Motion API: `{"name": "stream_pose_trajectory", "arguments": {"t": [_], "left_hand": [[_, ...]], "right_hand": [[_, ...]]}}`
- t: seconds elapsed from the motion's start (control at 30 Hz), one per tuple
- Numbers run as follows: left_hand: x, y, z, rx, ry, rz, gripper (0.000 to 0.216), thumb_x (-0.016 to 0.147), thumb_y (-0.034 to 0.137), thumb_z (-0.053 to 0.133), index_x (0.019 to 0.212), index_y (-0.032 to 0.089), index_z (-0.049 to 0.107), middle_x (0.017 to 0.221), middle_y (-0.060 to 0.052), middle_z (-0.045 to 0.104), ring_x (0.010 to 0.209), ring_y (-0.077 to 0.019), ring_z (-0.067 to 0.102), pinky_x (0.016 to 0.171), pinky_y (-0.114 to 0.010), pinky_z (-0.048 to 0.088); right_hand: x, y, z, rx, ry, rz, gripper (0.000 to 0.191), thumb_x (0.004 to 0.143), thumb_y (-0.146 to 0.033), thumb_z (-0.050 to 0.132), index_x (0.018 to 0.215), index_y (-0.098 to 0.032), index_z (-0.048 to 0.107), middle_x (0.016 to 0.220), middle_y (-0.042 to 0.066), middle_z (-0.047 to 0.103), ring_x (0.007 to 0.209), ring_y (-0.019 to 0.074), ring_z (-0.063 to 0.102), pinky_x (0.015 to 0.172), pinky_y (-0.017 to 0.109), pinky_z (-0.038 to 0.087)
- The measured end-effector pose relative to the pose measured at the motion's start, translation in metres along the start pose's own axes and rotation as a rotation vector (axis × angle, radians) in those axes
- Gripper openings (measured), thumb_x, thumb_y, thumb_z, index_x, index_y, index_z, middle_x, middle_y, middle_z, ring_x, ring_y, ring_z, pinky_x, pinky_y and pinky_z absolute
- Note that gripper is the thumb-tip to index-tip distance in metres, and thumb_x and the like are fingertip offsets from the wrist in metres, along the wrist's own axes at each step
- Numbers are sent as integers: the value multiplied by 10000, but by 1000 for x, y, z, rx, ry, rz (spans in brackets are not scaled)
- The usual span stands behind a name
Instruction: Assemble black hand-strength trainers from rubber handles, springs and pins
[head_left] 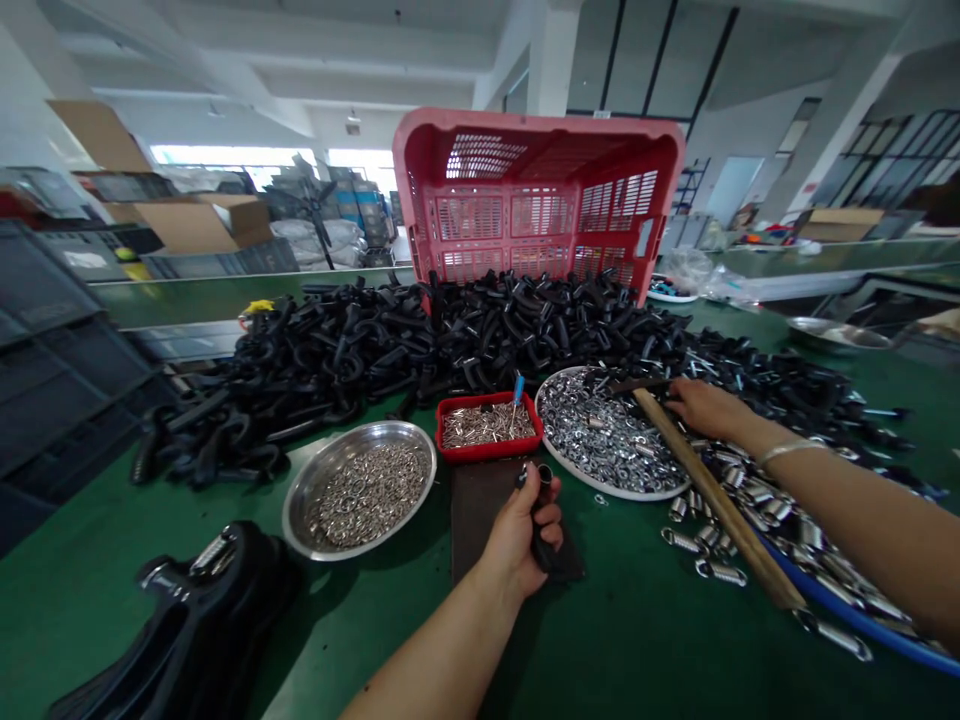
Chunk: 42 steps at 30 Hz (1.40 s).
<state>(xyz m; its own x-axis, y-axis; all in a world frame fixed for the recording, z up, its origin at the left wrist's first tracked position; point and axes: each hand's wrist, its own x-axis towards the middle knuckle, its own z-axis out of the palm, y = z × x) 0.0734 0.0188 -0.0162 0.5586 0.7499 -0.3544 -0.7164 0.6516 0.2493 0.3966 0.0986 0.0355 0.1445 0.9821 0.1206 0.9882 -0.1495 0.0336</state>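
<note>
Checking the left hand (525,530) first: what does it hold, and where? (Inspector)

It is closed in a fist around a black grip (541,525), with the thumb lying up along the side. The grip stands on the dark mat (480,500), at the near edge of the table in front of the red tray (484,452). (Operator)

State orientation and long axis. (Inspector)

The long axis is near upright, leaning slightly away from the person. The open, metal-collared end points up and the lower end rests on the mat. (Operator)

Give the handling properties. (Inspector)

I judge it light and stiff, a moulded part like those in the black pile (412,340) behind. It looks neither fragile nor soft. The surface looks smooth, so a full wrap around the mid-shaft is the secure hold. That hold also leaves the collared end clear. (Operator)

Report the right hand (701,405). (Inspector)

It lies palm down at the far rim of the round tray (592,487) of small bright metal parts, just beside the upper end of a wooden stick (712,495). The fingers lie close together. Whether they pinch anything cannot be told from this view. (Operator)

List the adjacent items. (Inspector)

A steel bowl (300,500) of rings sits to the left. Springs (720,572) are scattered under the right forearm. A red crate (540,200) lies tipped on its side behind the pile. (Operator)
</note>
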Motion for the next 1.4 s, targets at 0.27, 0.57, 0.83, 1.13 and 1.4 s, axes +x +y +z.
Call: {"name": "stream_pose_trajectory", "arguments": {"t": [0.27, 0.57, 0.83, 1.13, 1.4], "left_hand": [[1, 0, -3, -33, -70, -55, 280, 778, 375, 585, 838, 109, 520, 746, 14, 514, 400, 27, 300, 307, -77, 239], [1, 6, -14, -45, -232, -128, 407, 733, 504, 579, 747, 100, 530, 520, 60, 366, 373, 5, 230, 316, -84, 244], [2, 6, -17, -30, -278, -37, 378, 694, 505, 621, 845, 167, 546, 498, 76, 324, 378, -5, 180, 357, -94, 226], [-3, 11, -20, 315, -340, 115, 463, 534, 495, 743, 792, 177, 526, 513, 69, 349, 402, -20, 216, 379, -143, 191], [-8, 32, -17, 581, -631, 190, 438, 585, 511, 703, 742, 154, 503, 623, 22, 435, 534, -60, 374, 516, -187, 300]], "right_hand": [[-110, -114, -22, 1306, -357, -128, 326, 770, -459, 542, 974, -217, 465, 656, -36, 485, 453, 43, 366, 357, 152, 221], [-133, -178, -29, 1492, -416, -126, 312, 764, -425, 565, 943, -182, 485, 765, 7, 582, 441, 15, 358, 348, 139, 237], [-152, -191, -42, 1484, -307, -246, 199, 769, -346, 570, 882, -192, 514, 821, 32, 624, 769, 135, 618, 697, 279, 517], [-158, -198, -34, 1105, 51, -471, 192, 838, -240, 466, 1018, -192, 512, 844, 42, 648, 726, 131, 636, 644, 258, 528], [-180, -206, -20, 542, 623, -724, 290, 808, -138, 504, 1097, -152, 528, 822, 66, 653, 753, 152, 611, 645, 260, 512]]}}
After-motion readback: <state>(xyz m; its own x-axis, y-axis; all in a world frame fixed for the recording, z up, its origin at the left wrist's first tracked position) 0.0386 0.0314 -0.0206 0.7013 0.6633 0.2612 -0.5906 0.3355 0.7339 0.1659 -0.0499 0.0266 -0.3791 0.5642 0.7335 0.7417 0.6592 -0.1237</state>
